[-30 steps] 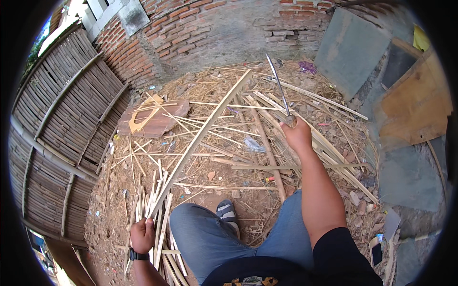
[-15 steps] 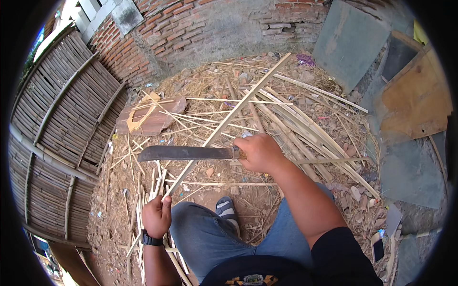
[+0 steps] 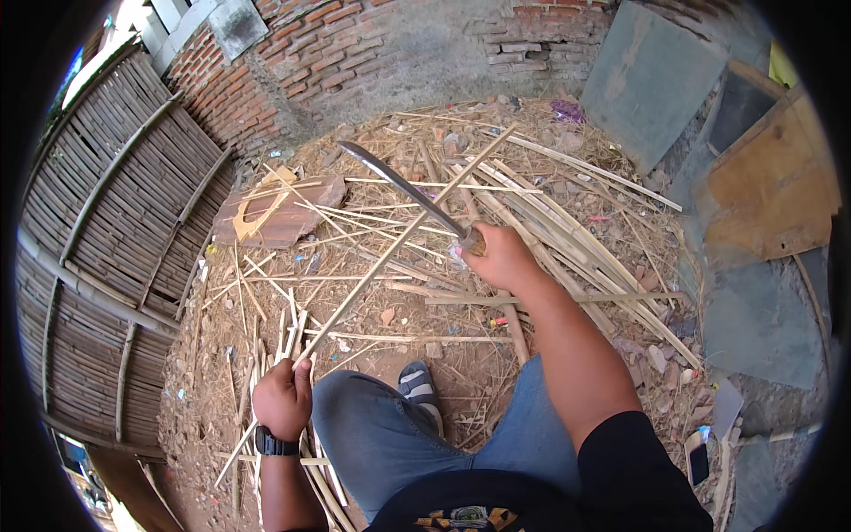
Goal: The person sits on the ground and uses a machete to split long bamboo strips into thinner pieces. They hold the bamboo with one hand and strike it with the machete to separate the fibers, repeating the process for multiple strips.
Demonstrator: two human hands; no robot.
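Observation:
My left hand (image 3: 282, 396), with a dark watch on its wrist, is closed around the lower part of a long pale bamboo strip (image 3: 383, 261). The strip slants up and away to the right, its far end free. In my right hand (image 3: 503, 257) is a machete (image 3: 409, 190), gripped by its short handle. Its dark curved blade points up to the far left and crosses the strip beyond its middle. Whether blade and strip touch, I cannot tell.
Split bamboo strips (image 3: 581, 244) lie piled at the right, with more (image 3: 288, 332) near my left hand. A brown board (image 3: 279, 213) rests at the far left. A bamboo fence (image 3: 111, 204), brick wall (image 3: 372, 53) and leaning grey sheets (image 3: 651, 80) surround the ground. A phone (image 3: 698, 463) lies lower right.
My right hand has moved away and to the right, and the blade has swung from level to pointing up-left, farther along the strip. My left hand has shifted slightly left and nearer with the strip.

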